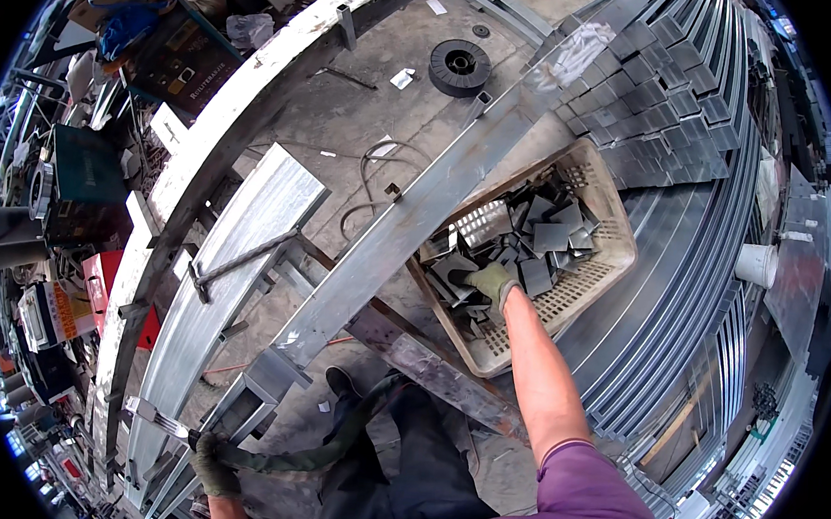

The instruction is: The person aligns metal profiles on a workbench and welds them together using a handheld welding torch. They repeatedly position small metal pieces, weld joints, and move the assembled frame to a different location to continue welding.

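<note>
- Two gloved hands: right hand [490,283] reaches into the beige plastic crate [606,262], fingers curled on small grey metal plates [540,239] (grip unclear).
- Left hand [213,466] is clenched round a steel frame end [163,423].

The right hand [492,283] hides its fingertips among the basket's metal plates [542,237].

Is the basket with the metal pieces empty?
No, the tan plastic basket holds many flat grey metal pieces, and the gloved right hand reaches in among them.
</note>
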A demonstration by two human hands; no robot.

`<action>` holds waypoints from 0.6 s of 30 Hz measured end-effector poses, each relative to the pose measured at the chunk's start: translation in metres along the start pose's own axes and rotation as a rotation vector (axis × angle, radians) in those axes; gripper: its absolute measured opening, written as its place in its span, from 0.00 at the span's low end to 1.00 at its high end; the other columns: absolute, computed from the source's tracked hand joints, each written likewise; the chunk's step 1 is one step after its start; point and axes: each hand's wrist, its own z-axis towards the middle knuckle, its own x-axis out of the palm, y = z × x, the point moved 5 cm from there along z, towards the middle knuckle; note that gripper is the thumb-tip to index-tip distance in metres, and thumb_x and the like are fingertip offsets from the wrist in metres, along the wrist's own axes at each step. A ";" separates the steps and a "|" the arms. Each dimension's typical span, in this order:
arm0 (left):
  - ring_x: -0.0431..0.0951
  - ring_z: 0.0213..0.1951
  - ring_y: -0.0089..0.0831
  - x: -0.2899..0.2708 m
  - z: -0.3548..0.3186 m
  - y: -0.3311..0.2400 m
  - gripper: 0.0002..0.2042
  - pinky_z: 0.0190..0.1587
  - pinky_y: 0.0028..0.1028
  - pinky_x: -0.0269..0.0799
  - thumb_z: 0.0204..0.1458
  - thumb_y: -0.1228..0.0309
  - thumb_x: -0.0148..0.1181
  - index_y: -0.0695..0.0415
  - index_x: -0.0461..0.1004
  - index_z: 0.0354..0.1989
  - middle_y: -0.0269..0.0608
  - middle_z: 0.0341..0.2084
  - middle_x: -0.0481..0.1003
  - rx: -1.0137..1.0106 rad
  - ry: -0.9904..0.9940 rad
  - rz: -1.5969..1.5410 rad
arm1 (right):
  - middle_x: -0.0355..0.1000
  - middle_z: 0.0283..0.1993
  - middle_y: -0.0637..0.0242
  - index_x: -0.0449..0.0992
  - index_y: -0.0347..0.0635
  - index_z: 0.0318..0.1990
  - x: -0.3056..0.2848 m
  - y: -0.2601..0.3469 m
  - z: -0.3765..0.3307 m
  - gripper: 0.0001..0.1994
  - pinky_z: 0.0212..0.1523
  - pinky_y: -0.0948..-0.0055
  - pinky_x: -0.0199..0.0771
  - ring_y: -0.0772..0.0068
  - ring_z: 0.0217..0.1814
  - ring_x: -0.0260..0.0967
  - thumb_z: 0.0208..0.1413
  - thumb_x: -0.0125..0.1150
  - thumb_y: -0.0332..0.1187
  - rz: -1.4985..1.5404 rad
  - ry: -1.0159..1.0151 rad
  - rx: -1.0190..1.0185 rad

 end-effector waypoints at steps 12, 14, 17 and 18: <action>0.82 0.32 0.31 -0.001 -0.009 0.002 0.10 0.37 0.29 0.79 0.55 0.67 0.70 0.55 0.75 0.38 0.40 0.29 0.81 0.035 -0.040 0.001 | 0.85 0.52 0.49 0.83 0.33 0.57 0.008 0.002 0.040 0.43 0.55 0.64 0.77 0.58 0.52 0.80 0.49 0.76 0.67 -0.336 0.169 -0.019; 0.83 0.33 0.32 0.002 -0.011 0.000 0.10 0.37 0.29 0.80 0.54 0.67 0.70 0.55 0.75 0.38 0.40 0.29 0.81 0.061 -0.036 -0.004 | 0.85 0.53 0.48 0.83 0.33 0.57 0.005 0.001 0.048 0.44 0.54 0.62 0.77 0.59 0.52 0.80 0.50 0.74 0.68 -0.443 0.136 -0.021; 0.83 0.33 0.32 0.003 -0.008 0.000 0.11 0.38 0.30 0.80 0.54 0.67 0.70 0.56 0.74 0.38 0.40 0.29 0.81 0.040 -0.012 -0.011 | 0.84 0.55 0.46 0.82 0.32 0.58 0.000 -0.017 0.063 0.45 0.54 0.62 0.76 0.60 0.51 0.80 0.52 0.71 0.71 -0.525 0.092 -0.027; 0.83 0.33 0.33 0.003 -0.006 0.000 0.11 0.38 0.30 0.80 0.54 0.67 0.70 0.56 0.74 0.38 0.40 0.29 0.81 0.041 -0.010 -0.010 | 0.84 0.55 0.46 0.82 0.32 0.58 -0.001 -0.022 0.067 0.45 0.54 0.61 0.76 0.60 0.50 0.80 0.52 0.71 0.71 -0.518 0.082 -0.032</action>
